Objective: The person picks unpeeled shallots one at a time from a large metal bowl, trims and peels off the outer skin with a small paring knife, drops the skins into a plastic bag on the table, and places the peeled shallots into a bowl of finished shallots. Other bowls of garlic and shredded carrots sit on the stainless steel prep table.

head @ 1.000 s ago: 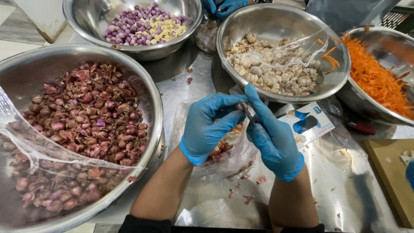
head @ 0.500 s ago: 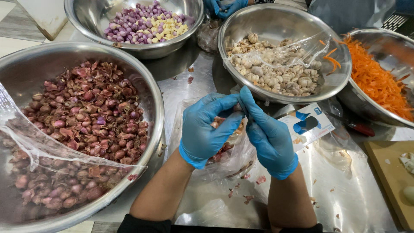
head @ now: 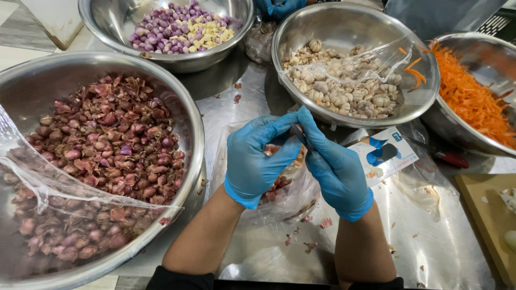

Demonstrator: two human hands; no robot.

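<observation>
Commercial kitchen prep station, big steel bowls [head: 188, 129] of shallots, garlic, shredded carrot [head: 473, 102], steel counter [head: 226, 107]

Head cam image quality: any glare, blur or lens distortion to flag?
Head view: sharp around the left hand and right hand; bright glare streaks on the steel table and the rim of the shallot bowl; wide-angle bulge bends the bowls at the frame edges; the plastic bag mutes what lies beneath it.

Smooth blue rubbery gloves on the left hand [head: 258, 161] and right hand [head: 336, 169], polished metal bowl [head: 188, 113] of dry papery shallot skins, thin clear glossy plastic bag [head: 279, 201], shiny metal worktop [head: 430, 236], matt wooden board [head: 486, 215], glossy card box [head: 384, 156]
</observation>
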